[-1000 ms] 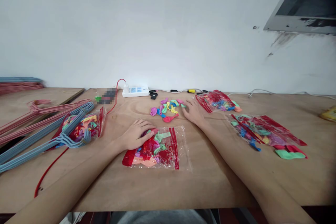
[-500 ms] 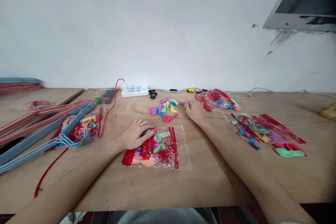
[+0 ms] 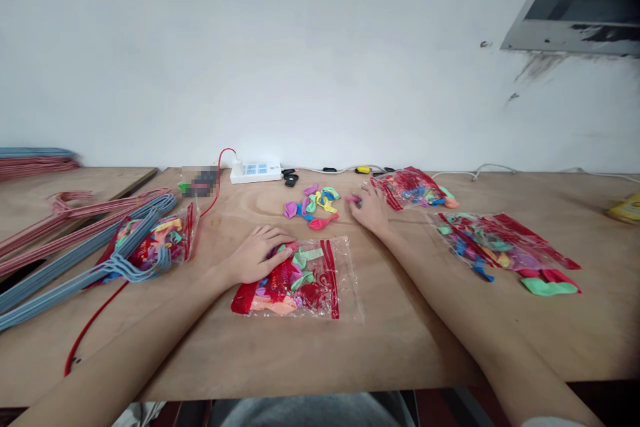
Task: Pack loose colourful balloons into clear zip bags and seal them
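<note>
A person's left hand [image 3: 260, 255] lies palm down and open, fingers lightly curved, on the near corner of a clear plastic bag [image 3: 320, 287] with a red printed band, which holds deflated balloons in green, peach and red, at a plywood workbench [image 3: 400, 353]. The forearm reaches in from the lower left. The right arm comes in from the lower right, and the right hand [image 3: 369, 208] sits knuckles up, fingers bent downward, with its fingertips at a small pink balloon [image 3: 354, 199]; whether they are pinching it cannot be told from this view. Just left of that hand lies a loose heap of deflated balloons [image 3: 314, 203] in purple, yellow, blue, green and pink. A second filled bag [image 3: 410, 188] sits just beyond the right hand, a third [image 3: 500, 240] lies farther right with a green balloon [image 3: 547, 287] beside its lower edge, and a fourth [image 3: 167, 240] lies at left beneath blue wire clothes hangers [image 3: 100, 270], beside pink wire hangers [image 3: 75, 220]. A white power strip [image 3: 256, 173] stands against the wall, with a red cable [image 3: 95, 320] running down across the bench. Printing on the bags' red bands is too small to read, and a blurred patch [image 3: 200, 182] hides whatever lies beside the strip.
</note>
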The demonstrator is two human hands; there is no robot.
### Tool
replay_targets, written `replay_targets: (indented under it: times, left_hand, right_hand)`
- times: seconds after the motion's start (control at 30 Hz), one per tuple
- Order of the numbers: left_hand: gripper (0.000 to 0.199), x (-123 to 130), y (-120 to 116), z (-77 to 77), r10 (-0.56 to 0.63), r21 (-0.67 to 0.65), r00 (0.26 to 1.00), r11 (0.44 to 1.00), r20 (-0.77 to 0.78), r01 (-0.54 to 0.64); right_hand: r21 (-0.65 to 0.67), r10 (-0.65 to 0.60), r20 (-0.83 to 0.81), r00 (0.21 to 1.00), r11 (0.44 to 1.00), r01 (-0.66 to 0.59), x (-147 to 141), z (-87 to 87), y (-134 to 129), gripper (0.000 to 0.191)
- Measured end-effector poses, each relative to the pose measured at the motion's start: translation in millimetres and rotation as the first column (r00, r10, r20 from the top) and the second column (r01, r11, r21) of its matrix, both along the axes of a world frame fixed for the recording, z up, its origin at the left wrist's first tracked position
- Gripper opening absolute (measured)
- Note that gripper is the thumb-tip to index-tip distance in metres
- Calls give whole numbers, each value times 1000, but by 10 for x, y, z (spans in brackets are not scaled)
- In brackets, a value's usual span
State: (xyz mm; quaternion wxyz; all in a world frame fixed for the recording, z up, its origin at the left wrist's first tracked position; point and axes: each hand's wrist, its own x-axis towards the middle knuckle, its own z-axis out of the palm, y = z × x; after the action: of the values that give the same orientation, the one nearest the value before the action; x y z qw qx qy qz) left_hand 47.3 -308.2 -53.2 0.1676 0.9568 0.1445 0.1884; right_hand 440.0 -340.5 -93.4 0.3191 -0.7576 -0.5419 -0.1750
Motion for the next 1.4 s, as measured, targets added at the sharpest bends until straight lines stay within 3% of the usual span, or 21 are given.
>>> replay_targets:
  times: [0.37, 0.53, 0.83, 1.0, 1.2, 1.4]
  left_hand:
    - [38, -5, 30, -23, -15, 18, 1000, 1000, -17, 16]
    - [39, -9, 25, -18, -1, 8, 1000, 1000, -21, 2]
    - [40, -9, 14, -8, 2, 8, 1000, 1000, -12, -2]
    - [39, -6, 15, 1, -5, 7, 1000, 1000, -23, 5]
    - [39, -4, 12, -2, -7, 7, 1000, 1000, -10, 7]
    - [40, -7, 21, -19, -14, 13, 1000, 1000, -2, 14]
  right_hand:
    - [31, -155, -69, 986, 987, 157, 226, 65, -161, 29]
    - [-58, -43, 17, 999, 997, 44, 223, 82, -336, 21]
    - [-231, 231, 94, 969, 951, -204, 78, 62, -689, 36]
    - [-309, 266, 109, 958, 925, -221, 42, 2, -797, 44]
    - [-258, 313, 87, 946, 924, -282, 13, 1, -802, 44]
    - [-300, 183, 141, 973, 944, -134, 12, -26, -776, 53]
